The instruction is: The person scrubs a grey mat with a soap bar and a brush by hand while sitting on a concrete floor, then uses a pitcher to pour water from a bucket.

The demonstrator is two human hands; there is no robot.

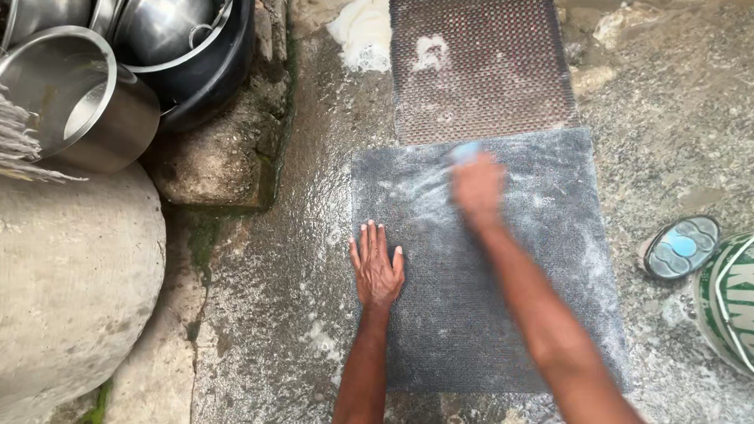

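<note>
A grey mat (pixel 503 314) is laid flat on the wet concrete floor (pixel 298 235), its surface streaked with white suds. The left hand (pixel 377 271) is pressed flat on the mat near its left edge, palm down, fingers extended and pointed toward 12 o'clock; nothing is gripped by it. The right hand (pixel 477 188) is seen over the upper middle part of the mat, at about 1 o'clock from the left hand and apart from it. It is blurred. A light blue object (pixel 466 151) is seen at the fingertips, touching or just above the mat near its top edge; the hand appears closed on it, but the grip cannot be told for certain because of the blur.

Directly at 12 o'clock from the grey mat, a reddish-brown studded mat (pixel 479 71) is noted, edge to edge with it, with foam on its upper left part. At 3 o'clock from the grey mat, a blue-and-grey sandal (pixel 680 247) is lying on the floor, just beside a green-and-white container (pixel 726 302) cut by the picture's edge. At 10 o'clock, steel pots (pixel 75 98) are stacked, with a large rounded stone (pixel 71 283) below them.
</note>
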